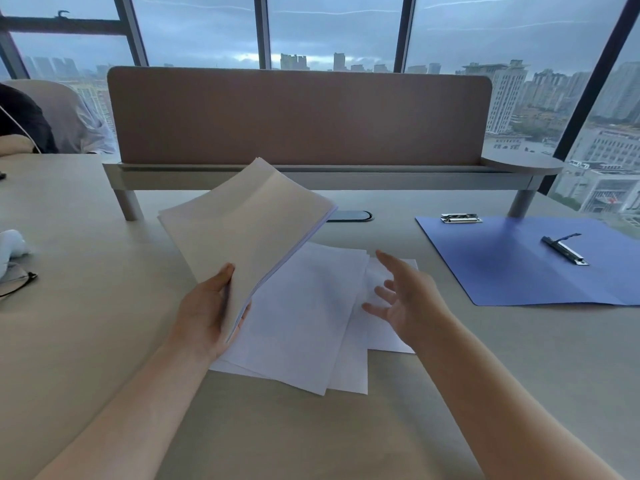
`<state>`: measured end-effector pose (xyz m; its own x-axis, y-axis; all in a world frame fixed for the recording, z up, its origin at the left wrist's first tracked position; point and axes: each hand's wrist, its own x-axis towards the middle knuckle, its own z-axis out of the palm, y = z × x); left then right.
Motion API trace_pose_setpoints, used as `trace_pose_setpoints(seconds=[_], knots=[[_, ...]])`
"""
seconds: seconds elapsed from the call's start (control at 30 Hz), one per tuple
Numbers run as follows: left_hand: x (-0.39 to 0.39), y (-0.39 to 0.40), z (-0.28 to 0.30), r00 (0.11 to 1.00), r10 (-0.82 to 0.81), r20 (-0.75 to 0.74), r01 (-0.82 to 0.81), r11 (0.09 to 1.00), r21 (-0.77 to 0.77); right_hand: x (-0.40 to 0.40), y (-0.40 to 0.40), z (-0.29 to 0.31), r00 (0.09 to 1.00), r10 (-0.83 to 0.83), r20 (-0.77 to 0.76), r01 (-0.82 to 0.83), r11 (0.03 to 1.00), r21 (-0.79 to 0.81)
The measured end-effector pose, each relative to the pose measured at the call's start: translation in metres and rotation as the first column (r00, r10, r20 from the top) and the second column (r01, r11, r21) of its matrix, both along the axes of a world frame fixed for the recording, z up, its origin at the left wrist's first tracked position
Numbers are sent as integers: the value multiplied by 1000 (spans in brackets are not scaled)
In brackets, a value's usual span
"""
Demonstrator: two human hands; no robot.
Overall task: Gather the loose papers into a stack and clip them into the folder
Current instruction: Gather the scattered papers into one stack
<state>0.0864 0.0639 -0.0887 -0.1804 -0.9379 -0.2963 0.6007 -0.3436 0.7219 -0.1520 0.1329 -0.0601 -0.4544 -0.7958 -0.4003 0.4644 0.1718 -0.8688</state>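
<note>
Left hand holds a gathered stack; more sheets loose on the desk; folder open toward the right edge.

The paper stack (249, 220) is lifted off the desk (86, 341) and tilted, its lower corner pinched by the left hand (204, 313), thumb on the upper face and fingers underneath. Below it, several loose papers (304, 317) lie fanned and overlapping mid-desk, toward the near edge. The right hand (405, 296) hovers over their right side, fingers spread wide, holding nothing. The blue folder (519, 265) lies open and flat near the right edge, apart from the papers, with a metal clip (460, 218) at its far edge and a clip bar (564, 249) at the fold. Along the far edge stands a brown divider screen (298, 116). Eyeglasses (17, 280) lie at the left edge.
</note>
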Motion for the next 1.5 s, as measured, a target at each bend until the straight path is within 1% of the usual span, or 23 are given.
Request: trace_pose_setpoints(seconds=[0.03, 0.1, 0.3, 0.37, 0.43, 0.53, 0.57, 0.67, 0.73, 0.8, 0.9, 0.97, 1.03, 1.07, 1.13, 1.23, 1.3, 1.37, 1.4, 1.43, 1.47, 1.5], knots=[[-2, 1, 0, 1000, 2, 3, -2, 1000, -2, 2, 0, 0, 999, -7, 42, 7, 1000, 4], [-6, 5, 3, 1000, 9, -4, -9, 1000, 0, 5, -1, -3, 997, 2, 75, -3, 1000, 14], [-16, 17, 8, 999, 28, 20, -27, 999, -31, 13, -3, -10, 996, 53, 73, -55, 998, 34], [-20, 21, 10, 1000, 11, 12, -10, 999, -32, 17, -4, -14, 994, 105, -5, -104, 993, 51], [-23, 25, 13, 1000, -8, -10, 8, 1000, -29, 18, -4, -20, 978, 154, -143, -147, 988, 55], [-23, 29, 14, 999, -7, -33, 7, 1000, -7, 16, -7, -21, 942, 170, -291, -163, 985, 49], [-23, 29, 13, 999, -5, -35, 5, 1000, 8, 15, -8, -20, 921, 179, -346, -172, 984, 53], [-22, 30, 13, 1000, -4, -20, 5, 999, 33, 10, -9, -18, 819, 215, -531, -197, 976, 92], [-24, 31, 14, 1000, -10, -15, 10, 999, 31, 8, -9, -14, 784, 190, -590, -175, 981, 83], [-25, 33, 16, 1000, -9, -24, 9, 1000, 9, 4, -10, -12, 784, 149, -603, -147, 988, 53], [-26, 33, 16, 1000, -9, -28, 9, 1000, -4, 0, -12, -8, 853, 96, -513, -102, 995, 15], [-27, 35, 18, 1000, -10, -15, 10, 1000, -4, 0, -12, -6, 929, 76, -363, -81, 997, 0], [-28, 35, 19, 1000, -13, 6, 13, 1000, -5, -1, -11, -2, 981, 55, -187, -57, 998, -5], [-28, 35, 19, 1000, -19, 8, 19, 1000, -10, -2, -11, -1, 991, 49, -122, -50, 999, -4], [-27, 32, 16, 1000, -29, 1, 29, 999, -26, -3, -10, 1, 999, 36, -38, -36, 999, 5], [-28, 32, 17, 999, -41, 13, 41, 998, -37, -6, -9, -3, 998, 13, 63, -14, 1000, 23], [-30, 33, 17, 998, -54, 40, 56, 998, -42, -6, -8, -7, 995, 27, 94, -28, 1000, 9], [-28, 31, 16, 997, -62, 36, 63, 997, -53, -3, -7, -11, 992, 116, 47, -115, 993, -7], [-27, 29, 13, 998, -60, 26, 61, 997, -56, -1, -6, -13, 984, 177, -23, -177, 984, -1], [-25, 26, 11, 998, -53, 13, 54, 997, -53, 2, -6, -16, 962, 242, -129, -242, 970, 19], [-23, 24, 9, 999, -51, 8, 51, 998, -49, 4, -5, -19, 913, 307, -269, -303, 951, 60], [-22, 23, 8, 998, -58, 8, 58, 997, -46, 7, -4, -20, 836, 361, -413, -344, 932, 117]])
